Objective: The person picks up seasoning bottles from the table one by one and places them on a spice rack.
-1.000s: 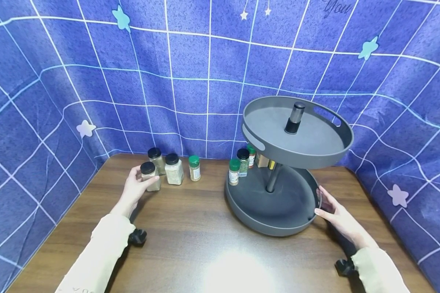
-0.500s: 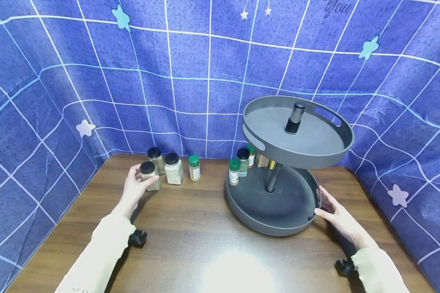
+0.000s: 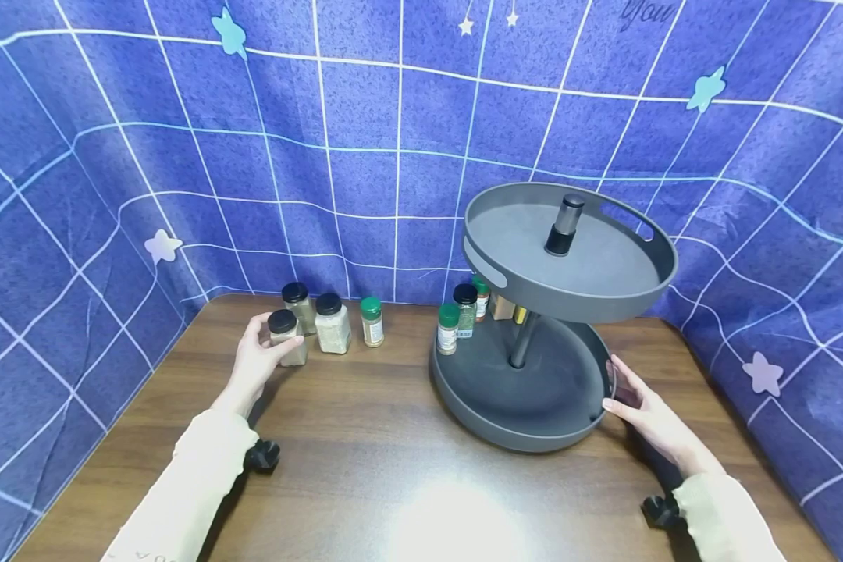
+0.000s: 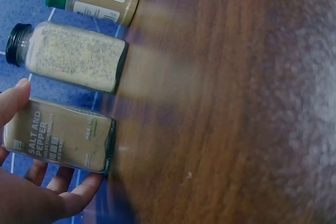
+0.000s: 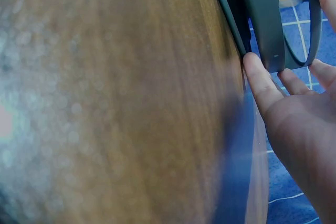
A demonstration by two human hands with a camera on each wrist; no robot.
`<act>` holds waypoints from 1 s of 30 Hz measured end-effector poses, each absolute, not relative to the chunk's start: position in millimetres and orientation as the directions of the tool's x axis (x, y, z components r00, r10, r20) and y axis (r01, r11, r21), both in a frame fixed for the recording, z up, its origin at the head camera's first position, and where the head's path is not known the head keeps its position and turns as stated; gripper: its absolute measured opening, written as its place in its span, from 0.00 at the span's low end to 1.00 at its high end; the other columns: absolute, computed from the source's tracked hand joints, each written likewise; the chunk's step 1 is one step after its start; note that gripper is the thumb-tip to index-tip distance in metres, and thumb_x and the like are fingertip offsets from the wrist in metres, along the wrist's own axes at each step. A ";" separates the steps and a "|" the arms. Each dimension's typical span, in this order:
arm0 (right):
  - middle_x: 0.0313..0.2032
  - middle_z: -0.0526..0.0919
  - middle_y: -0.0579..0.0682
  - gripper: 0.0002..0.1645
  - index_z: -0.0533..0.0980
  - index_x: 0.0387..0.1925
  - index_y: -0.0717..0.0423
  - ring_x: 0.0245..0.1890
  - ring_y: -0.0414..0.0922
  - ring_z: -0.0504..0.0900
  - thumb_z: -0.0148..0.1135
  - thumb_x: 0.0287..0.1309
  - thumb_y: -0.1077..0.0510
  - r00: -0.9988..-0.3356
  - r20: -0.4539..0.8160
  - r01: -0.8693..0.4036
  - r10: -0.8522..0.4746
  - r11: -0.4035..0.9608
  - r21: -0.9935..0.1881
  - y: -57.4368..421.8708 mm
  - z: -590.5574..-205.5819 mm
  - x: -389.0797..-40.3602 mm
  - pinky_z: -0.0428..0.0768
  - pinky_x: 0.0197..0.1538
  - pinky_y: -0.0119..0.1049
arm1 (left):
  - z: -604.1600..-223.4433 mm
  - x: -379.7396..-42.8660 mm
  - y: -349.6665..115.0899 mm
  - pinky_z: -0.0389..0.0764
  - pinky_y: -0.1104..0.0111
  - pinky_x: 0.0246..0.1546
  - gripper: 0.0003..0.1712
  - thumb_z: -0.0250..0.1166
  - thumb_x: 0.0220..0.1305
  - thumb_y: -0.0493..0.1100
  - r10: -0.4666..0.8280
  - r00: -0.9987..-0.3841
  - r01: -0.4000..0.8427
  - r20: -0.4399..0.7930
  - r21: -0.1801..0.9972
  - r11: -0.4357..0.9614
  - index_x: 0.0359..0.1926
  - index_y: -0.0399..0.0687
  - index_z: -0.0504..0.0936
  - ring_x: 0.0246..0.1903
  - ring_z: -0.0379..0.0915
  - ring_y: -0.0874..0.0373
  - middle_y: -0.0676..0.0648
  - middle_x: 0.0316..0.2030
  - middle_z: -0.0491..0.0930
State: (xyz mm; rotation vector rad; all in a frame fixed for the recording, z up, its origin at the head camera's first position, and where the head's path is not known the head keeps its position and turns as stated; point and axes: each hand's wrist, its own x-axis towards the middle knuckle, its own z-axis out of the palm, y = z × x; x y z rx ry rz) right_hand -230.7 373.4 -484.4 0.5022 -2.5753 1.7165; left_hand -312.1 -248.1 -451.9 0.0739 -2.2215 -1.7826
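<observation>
Left wrist view: the left hand [image 4: 39, 195] gripped a square jar [image 4: 65, 137] printed "SALT AND PEPPER", with its thumb on the 10 o'clock edge and its fingers curled along the 6 o'clock side. A pale-filled jar [image 4: 76, 56] stood just beside it at 12 o'clock, and a green-capped bottle [image 4: 100, 3] farther off at 1 o'clock.

Head view: the held jar was upright and lay at 2 o'clock from the middle of the left hand, its black lid [image 3: 282, 321] above the thumb. A dark-lidded jar [image 3: 307, 316] stood close behind, at 1 o'clock from the held one, on the wooden table [image 3: 351, 437]. The right hand [image 3: 646, 410] met the lower tray [image 3: 534, 402] of a two-tier rack [image 3: 524, 341] just past 3 o'clock on the rim, well apart from the held jar. Three bottles [image 3: 466, 318] stood on the lower tray between 10 and 11 o'clock, beneath the upper tray [image 3: 611, 254].

Right wrist view: fingertips of the right hand touched the tray beside its handle [image 5: 315, 24]; whether they closed round it could not be told.
</observation>
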 end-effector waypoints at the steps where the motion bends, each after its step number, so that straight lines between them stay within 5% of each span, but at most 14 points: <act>1: 0.68 0.45 0.74 0.45 0.42 0.73 0.59 0.59 0.24 0.63 0.55 0.63 0.65 -0.950 0.179 -0.264 -0.258 0.350 -0.899 373.5 -484.3 -230.8 0.64 0.53 0.13 | -451.2 -311.6 -248.0 0.74 0.82 0.38 0.32 0.71 0.51 0.34 -0.219 -0.957 0.139 0.192 0.962 0.236 0.56 0.40 0.66 0.39 0.72 0.67 0.57 0.41 0.72; 19: 0.68 0.48 0.73 0.46 0.42 0.73 0.58 0.56 0.24 0.65 0.57 0.63 0.63 -0.956 0.162 -0.249 -0.246 0.380 -0.891 373.4 -483.1 -230.9 0.65 0.52 0.13 | -426.2 -301.7 -242.4 0.79 0.74 0.35 0.34 0.70 0.52 0.33 -0.144 -0.977 0.122 0.155 0.969 0.217 0.58 0.39 0.64 0.37 0.73 0.69 0.58 0.41 0.71; 30: 0.68 0.48 0.74 0.45 0.42 0.73 0.59 0.55 0.24 0.66 0.57 0.63 0.63 -0.957 0.162 -0.247 -0.242 0.380 -0.891 371.9 -482.7 -230.1 0.66 0.52 0.14 | -404.9 -294.0 -235.2 0.81 0.67 0.31 0.27 0.70 0.53 0.33 -0.110 -0.983 0.124 0.145 0.976 0.181 0.50 0.55 0.70 0.34 0.76 0.70 0.59 0.39 0.74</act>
